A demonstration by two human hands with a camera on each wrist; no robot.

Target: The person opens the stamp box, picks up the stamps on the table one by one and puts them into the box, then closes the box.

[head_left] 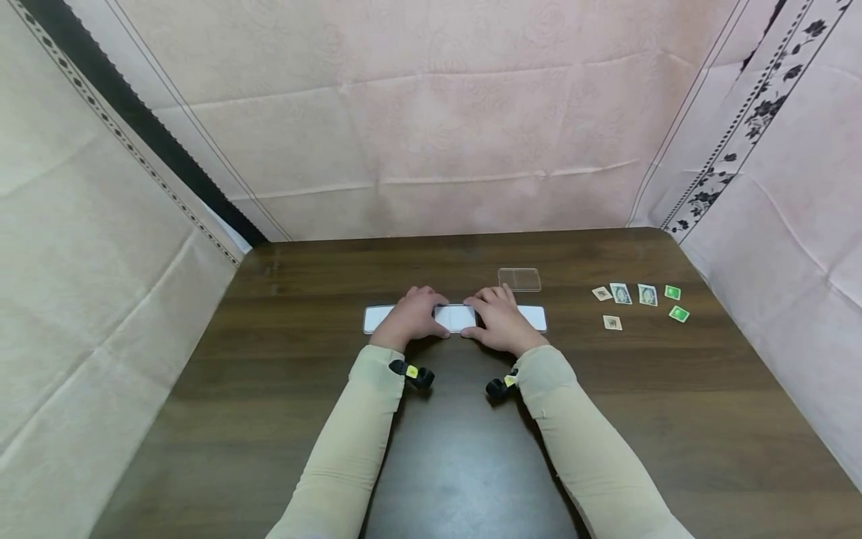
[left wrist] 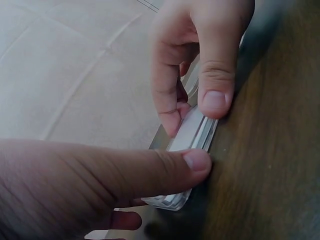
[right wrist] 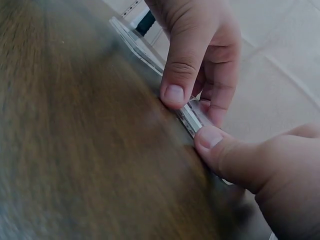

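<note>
A long, narrow, flat case [head_left: 455,318] of clear plastic with a white inside lies across the table in front of me. My left hand [head_left: 412,316] grips its left part, thumb on the near edge and fingers over the far side. Gripping the right part the same way is my right hand [head_left: 501,322]. In the left wrist view the clear edge of the case [left wrist: 175,201] shows under the left thumb. Both thumbs press its near side in the right wrist view, where layered clear edges [right wrist: 189,120] show between them. The hands cover parts of the case.
Just behind the right hand lies a clear rectangular plastic piece [head_left: 520,280]. Farther right are several small stamp-like pieces: portrait ones [head_left: 621,293], green ones [head_left: 679,314] and pale ones [head_left: 612,323]. Pale cloth [head_left: 431,150] hangs behind the brown wooden table [head_left: 269,404].
</note>
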